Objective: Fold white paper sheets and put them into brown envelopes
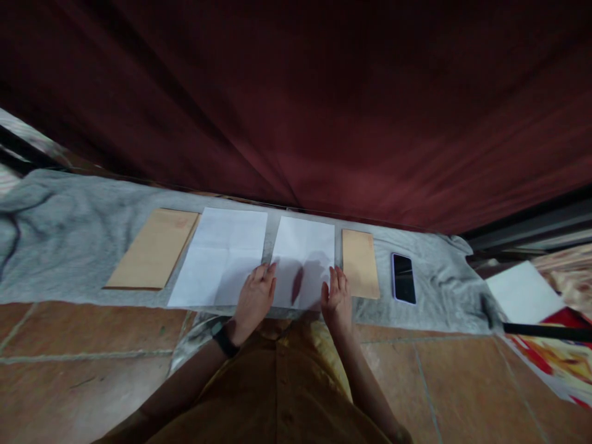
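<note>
Two creased white sheets of paper lie side by side on a grey cloth. My left hand (257, 295) rests open, fingers stretched, across the lower right part of the left sheet (217, 246), its fingertips at the gap between the sheets. At the lower right edge of the right sheet (305, 243) is my right hand (337, 301), also open, thumb apart from the fingers. A dark reddish, leaf-shaped thing (297, 285) lies on the right sheet between my hands; whether it is a real leaf I cannot tell. A watch (222, 336) circles my left wrist.
Brown envelopes flank the sheets, a larger one (152, 250) at left and a smaller one (360, 265) at right. Farther right lies a phone (404, 279) on the grey cloth (83, 240). Dark red fabric (296, 111) hangs behind. Tiled floor (416, 382) shows in front.
</note>
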### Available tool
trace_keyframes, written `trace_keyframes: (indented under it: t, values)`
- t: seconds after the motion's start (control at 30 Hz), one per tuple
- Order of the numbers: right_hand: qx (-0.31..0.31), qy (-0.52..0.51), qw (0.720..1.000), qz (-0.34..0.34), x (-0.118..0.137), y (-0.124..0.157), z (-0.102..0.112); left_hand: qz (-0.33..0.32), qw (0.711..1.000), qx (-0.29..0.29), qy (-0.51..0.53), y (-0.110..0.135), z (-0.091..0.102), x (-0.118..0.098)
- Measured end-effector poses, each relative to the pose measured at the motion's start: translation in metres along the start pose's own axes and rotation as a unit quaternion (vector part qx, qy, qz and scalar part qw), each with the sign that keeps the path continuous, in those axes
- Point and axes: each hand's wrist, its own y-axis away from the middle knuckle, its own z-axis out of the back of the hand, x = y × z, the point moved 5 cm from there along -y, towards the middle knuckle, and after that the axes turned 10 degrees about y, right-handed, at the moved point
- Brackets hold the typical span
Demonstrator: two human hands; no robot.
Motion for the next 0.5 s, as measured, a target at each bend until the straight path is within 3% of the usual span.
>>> trace_keyframes:
  t: [0.13,0.33,0.5]
  values:
    - [0.01,-0.042,0.997,0.063,0.024,-0.017,-0.019,-0.09,0.996,0.002,0.007,-0.02,-0.024,-0.02]
    - [0.049,-0.016,0.995,0.082,0.036,-0.039,-0.046,-0.109,0.993,0.025,-0.043,-0.04,-0.057,-0.027]
    - [0.048,0.01,0.995,0.084,0.026,-0.038,-0.052,-0.093,0.994,0.027,-0.059,-0.038,-0.066,-0.015]
